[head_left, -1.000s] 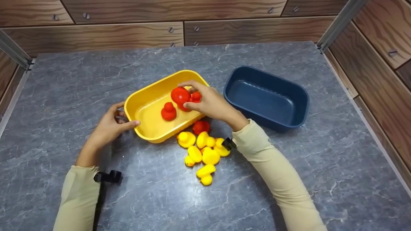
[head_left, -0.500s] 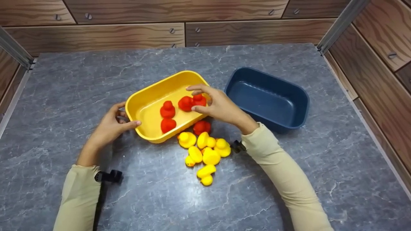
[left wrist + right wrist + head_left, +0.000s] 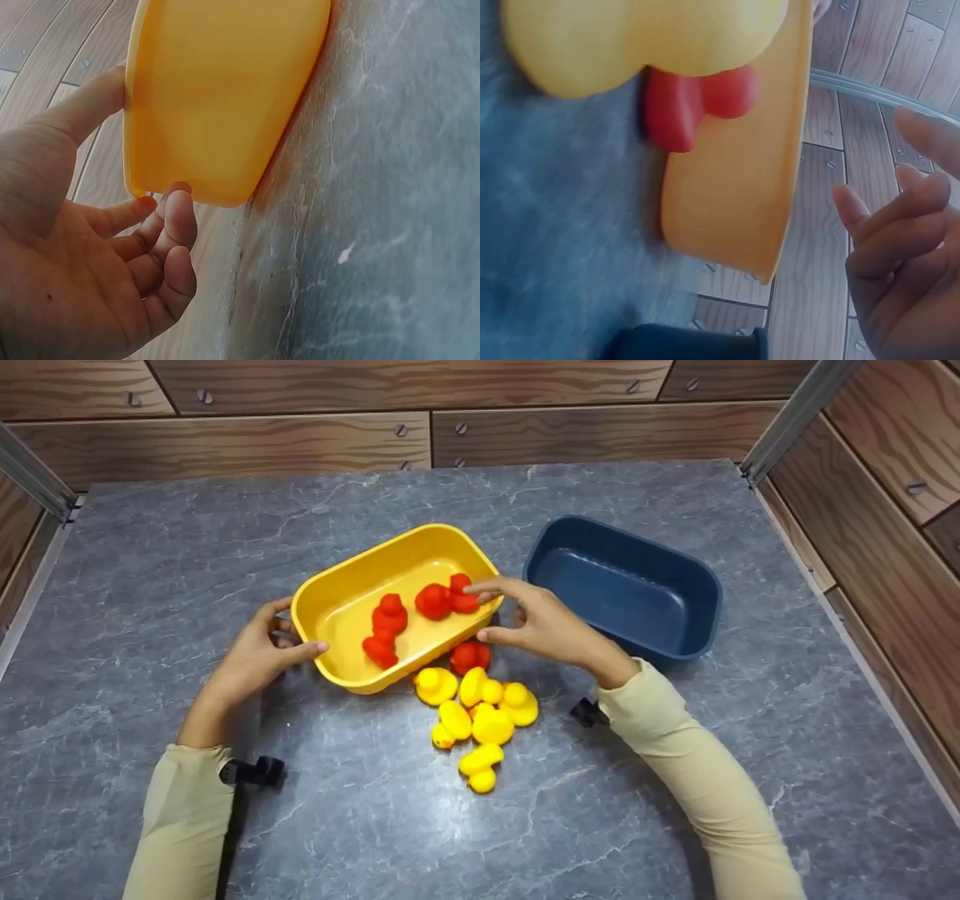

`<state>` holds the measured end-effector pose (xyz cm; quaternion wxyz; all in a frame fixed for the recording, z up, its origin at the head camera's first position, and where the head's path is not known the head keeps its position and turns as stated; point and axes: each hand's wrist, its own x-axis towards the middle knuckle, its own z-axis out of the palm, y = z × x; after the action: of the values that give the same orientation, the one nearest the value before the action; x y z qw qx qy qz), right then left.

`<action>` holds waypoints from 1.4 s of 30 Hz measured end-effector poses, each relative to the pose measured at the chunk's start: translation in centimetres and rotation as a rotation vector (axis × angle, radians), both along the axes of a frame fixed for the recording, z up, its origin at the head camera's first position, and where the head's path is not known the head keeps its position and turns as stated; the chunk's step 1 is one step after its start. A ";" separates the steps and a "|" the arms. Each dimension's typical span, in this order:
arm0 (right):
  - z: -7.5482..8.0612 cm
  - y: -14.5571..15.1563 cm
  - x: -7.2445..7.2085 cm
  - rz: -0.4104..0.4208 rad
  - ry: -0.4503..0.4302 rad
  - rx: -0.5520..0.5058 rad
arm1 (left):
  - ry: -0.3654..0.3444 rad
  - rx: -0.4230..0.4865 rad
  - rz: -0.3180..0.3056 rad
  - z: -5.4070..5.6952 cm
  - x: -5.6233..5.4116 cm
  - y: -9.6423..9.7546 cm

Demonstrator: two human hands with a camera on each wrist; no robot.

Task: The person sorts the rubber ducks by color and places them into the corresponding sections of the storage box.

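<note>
In the head view my left hand (image 3: 251,652) grips the left end of a yellow plastic bin (image 3: 341,634), thumb over the rim and fingers outside. The left wrist view shows that thumb (image 3: 97,101) on the bin's edge. Several red rubber ducks (image 3: 390,615) lie inside. My right hand (image 3: 551,622) hovers at the bin's right end, thumb and fingers spread, holding nothing. Below it one red duck (image 3: 470,658) sits against the bin's outer wall. Several yellow rubber ducks (image 3: 493,726) cluster on the table in front.
A dark blue bin (image 3: 615,592) with nothing in it stands right of the yellow one, behind my right wrist. The grey marbled table (image 3: 360,810) is bordered by wood-patterned panels (image 3: 300,442) at the back and sides.
My right hand has let go of a red duck inside the yellow bin and drawn back to the right. That duck has tipped near the front wall. My left hand has kept its grip.
</note>
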<state>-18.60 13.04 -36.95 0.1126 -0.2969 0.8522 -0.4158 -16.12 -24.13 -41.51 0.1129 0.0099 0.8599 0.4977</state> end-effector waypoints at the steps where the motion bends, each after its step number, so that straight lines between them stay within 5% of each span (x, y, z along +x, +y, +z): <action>1: -0.1 0.2 0.1 -0.001 -0.001 0.007 | -0.001 0.001 0.000 0.0 0.0 0.0; 18: -2.5 1.1 0.4 0.039 -0.042 0.121 | -0.001 -0.004 -0.001 0.0 0.0 -0.1; 42: -3.8 -0.6 0.0 0.043 -0.085 0.296 | 0.000 -0.010 0.002 0.0 0.0 0.0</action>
<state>-18.57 12.42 -40.80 0.2000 -0.2772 0.8921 -0.2955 -16.12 -24.13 -41.47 0.1126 0.0083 0.8625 0.4933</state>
